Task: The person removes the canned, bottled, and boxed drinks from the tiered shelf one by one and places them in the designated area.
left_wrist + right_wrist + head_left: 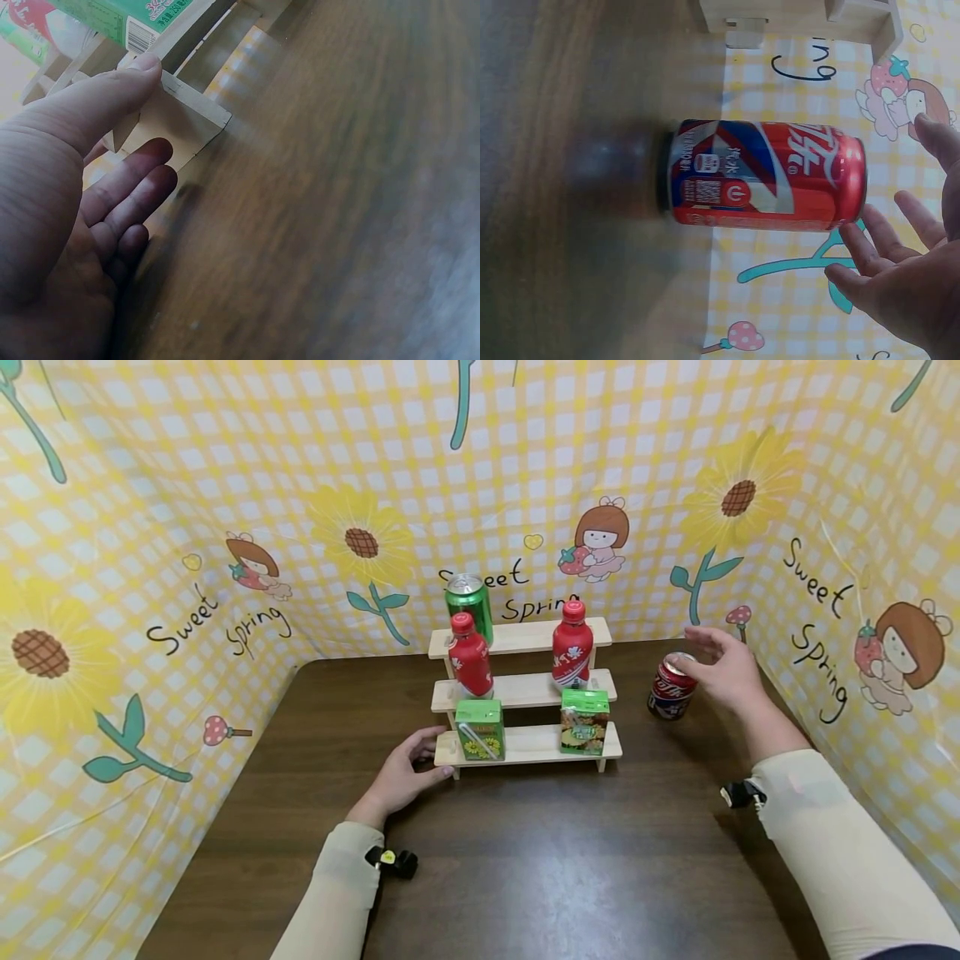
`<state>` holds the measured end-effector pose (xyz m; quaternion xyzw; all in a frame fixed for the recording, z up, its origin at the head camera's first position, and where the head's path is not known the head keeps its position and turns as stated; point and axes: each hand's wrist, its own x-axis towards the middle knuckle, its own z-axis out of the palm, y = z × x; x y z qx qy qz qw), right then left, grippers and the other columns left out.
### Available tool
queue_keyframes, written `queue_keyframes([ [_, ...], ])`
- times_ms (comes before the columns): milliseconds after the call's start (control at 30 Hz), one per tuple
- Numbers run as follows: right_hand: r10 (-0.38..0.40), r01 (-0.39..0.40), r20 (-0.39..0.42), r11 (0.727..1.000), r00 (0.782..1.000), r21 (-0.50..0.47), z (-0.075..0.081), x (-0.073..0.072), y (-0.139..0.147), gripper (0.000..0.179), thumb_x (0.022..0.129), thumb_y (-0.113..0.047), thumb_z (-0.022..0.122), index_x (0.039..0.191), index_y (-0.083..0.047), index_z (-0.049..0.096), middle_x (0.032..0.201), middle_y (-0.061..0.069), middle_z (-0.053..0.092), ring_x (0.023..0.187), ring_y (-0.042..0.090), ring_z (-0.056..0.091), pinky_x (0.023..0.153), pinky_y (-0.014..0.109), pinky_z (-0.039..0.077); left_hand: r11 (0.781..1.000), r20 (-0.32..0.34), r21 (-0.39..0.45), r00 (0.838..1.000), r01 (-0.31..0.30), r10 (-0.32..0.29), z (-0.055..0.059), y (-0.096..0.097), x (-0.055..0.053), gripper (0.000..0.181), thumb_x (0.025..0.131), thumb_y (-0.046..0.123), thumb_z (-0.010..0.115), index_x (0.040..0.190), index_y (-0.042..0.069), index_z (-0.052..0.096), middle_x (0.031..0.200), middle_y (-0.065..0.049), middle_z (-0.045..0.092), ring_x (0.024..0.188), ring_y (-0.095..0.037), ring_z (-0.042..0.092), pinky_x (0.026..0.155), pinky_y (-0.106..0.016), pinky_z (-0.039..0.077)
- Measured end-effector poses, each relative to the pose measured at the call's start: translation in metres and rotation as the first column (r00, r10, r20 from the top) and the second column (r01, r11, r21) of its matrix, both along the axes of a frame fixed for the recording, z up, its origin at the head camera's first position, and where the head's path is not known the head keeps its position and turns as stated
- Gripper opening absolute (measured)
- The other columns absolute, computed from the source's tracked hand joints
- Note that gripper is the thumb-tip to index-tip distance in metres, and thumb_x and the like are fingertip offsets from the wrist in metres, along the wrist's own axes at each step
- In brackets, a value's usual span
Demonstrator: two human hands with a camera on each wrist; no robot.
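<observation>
A three-step wooden display shelf [528, 745] stands on the dark table. My left hand [405, 775] holds the left end of its lowest step; the thumb [124, 90] lies at the front edge and the fingers at the side, partly hidden. At the shelf's right stands a red soda can [672, 687], upright on the table. My right hand [723, 672] is beside the can's top with fingers spread, not wrapped round it. In the right wrist view the can [769, 176] appears sideways, and the fingertips [851, 234] are close to its top rim; contact cannot be told.
A green can [480, 610] stands on the top step. Two red bottles [471, 664] [572, 647] are on the middle step. Two green drink cartons [480, 731] [584, 723] sit on the lowest step. Yellow checked cloth [465, 468] walls the table's back and sides.
</observation>
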<state>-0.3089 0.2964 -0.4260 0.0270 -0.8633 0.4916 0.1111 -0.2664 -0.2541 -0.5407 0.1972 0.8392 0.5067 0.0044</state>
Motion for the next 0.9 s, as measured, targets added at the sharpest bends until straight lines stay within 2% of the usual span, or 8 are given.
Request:
queue_keyframes([
  [467, 0.012, -0.012, -0.024, 1.0, 1.0, 0.025, 0.025, -0.003, -0.006, 0.073, 0.095, -0.043, 0.078, 0.152, -0.005, 0.052, 0.154, 0.02, 0.052, 0.143, 0.038, 0.045, 0.11, 0.058, 0.039, 1.0, -0.005, 0.002, 1.0, -0.005, 0.005, -0.001, 0.0, 0.0, 0.068, 0.088, 0.02, 0.089, 0.147, 0.018, 0.057, 0.121, -0.005, 0.071, 0.11, -0.022, 0.066, 0.095, -0.033, 0.048],
  [533, 0.017, -0.016, -0.024, 1.0, 1.0, 0.024, 0.029, -0.003, -0.008, 0.074, 0.095, -0.044, 0.078, 0.152, -0.006, 0.052, 0.154, 0.018, 0.052, 0.143, 0.037, 0.045, 0.108, 0.051, 0.042, 1.0, -0.005, 0.008, 1.0, -0.003, 0.003, -0.001, 0.0, 0.0, 0.067, 0.087, 0.018, 0.089, 0.147, 0.017, 0.057, 0.121, -0.006, 0.071, 0.11, -0.023, 0.066, 0.096, -0.034, 0.048],
  [667, 0.027, -0.026, -0.037, 0.999, 0.999, 0.03, 0.036, -0.003, -0.012, 0.071, 0.094, -0.045, 0.078, 0.151, -0.008, 0.055, 0.153, 0.018, 0.053, 0.143, 0.036, 0.046, 0.095, 0.028, 0.047, 1.0, 0.002, 0.024, 1.0, -0.002, 0.002, -0.001, 0.001, -0.001, 0.068, 0.087, 0.015, 0.089, 0.147, 0.015, 0.058, 0.121, -0.01, 0.071, 0.11, -0.027, 0.066, 0.097, -0.04, 0.048],
  [733, 0.031, -0.029, -0.042, 0.999, 0.999, 0.041, 0.04, -0.003, -0.014, 0.07, 0.095, -0.045, 0.078, 0.15, -0.01, 0.056, 0.153, 0.018, 0.054, 0.143, 0.036, 0.046, 0.091, 0.024, 0.046, 1.0, 0.003, 0.027, 1.0, -0.001, 0.001, -0.001, 0.001, -0.001, 0.069, 0.087, 0.013, 0.088, 0.148, 0.013, 0.057, 0.122, -0.012, 0.071, 0.111, -0.03, 0.065, 0.098, -0.046, 0.048],
  [800, 0.036, -0.033, -0.047, 0.998, 0.998, 0.05, 0.044, -0.004, -0.016, 0.069, 0.095, -0.046, 0.078, 0.15, -0.011, 0.056, 0.152, 0.018, 0.055, 0.144, 0.036, 0.046, 0.095, 0.03, 0.048, 1.0, 0.001, 0.023, 1.0, -0.001, 0.0, -0.001, 0.001, -0.001, 0.07, 0.087, 0.01, 0.087, 0.149, 0.01, 0.055, 0.123, -0.016, 0.07, 0.112, -0.034, 0.065, 0.099, -0.052, 0.047],
  [900, 0.041, -0.039, -0.056, 0.998, 0.998, 0.052, 0.049, -0.004, -0.02, 0.069, 0.094, -0.048, 0.078, 0.149, -0.012, 0.057, 0.152, 0.017, 0.055, 0.145, 0.034, 0.045, 0.103, 0.045, 0.045, 1.0, 0.005, 0.009, 1.0, 0.0, -0.001, 0.001, 0.002, 0.0, 0.07, 0.088, 0.007, 0.086, 0.15, 0.005, 0.053, 0.124, -0.02, 0.069, 0.113, -0.039, 0.064, 0.1, -0.058, 0.045],
])
